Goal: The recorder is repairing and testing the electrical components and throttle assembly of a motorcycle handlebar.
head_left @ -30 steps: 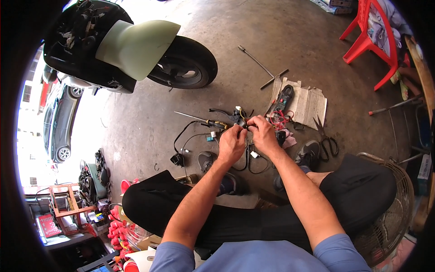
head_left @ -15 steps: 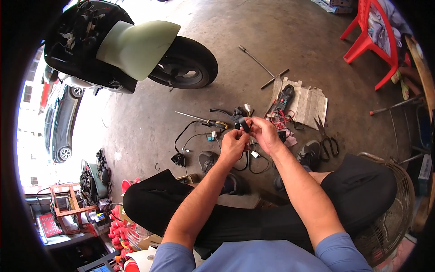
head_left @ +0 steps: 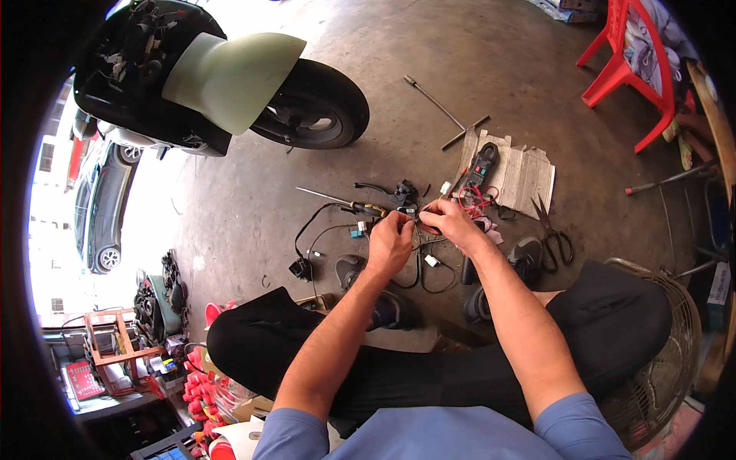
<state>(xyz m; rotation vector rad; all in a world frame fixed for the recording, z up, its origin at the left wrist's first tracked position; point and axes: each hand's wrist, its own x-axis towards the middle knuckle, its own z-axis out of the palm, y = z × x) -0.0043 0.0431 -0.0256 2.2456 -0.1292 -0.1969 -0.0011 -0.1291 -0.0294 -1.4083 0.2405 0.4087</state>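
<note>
My left hand (head_left: 392, 241) is closed, fingertips pinching thin dark wires at the middle of the work spot. Close beside it, my right hand (head_left: 452, 225) is closed on the same wires; a dark piece shows partly under its fingers, too hidden to name. A white connector (head_left: 445, 188) sticks up just beyond my right hand. Past my fingertips lies a black handlebar switch housing with a lever (head_left: 402, 192). A screwdriver (head_left: 369, 209) with a yellow and black handle lies left of my left hand. Cable loops and another white connector (head_left: 432, 261) hang below my hands.
Right of my hands, a clamp meter (head_left: 483, 164) with red leads lies on cardboard (head_left: 525, 180), near scissors (head_left: 556, 238). A T-handle wrench (head_left: 437, 105) lies beyond. A motorcycle front wheel (head_left: 326, 107) stands far left, a red chair (head_left: 629, 77) far right, a fan (head_left: 667, 360) near right.
My fingertips have moved slightly apart, and my right hand has come down and turned. The white connector has swung right; the black piece formerly raised between my fingers is mostly hidden.
</note>
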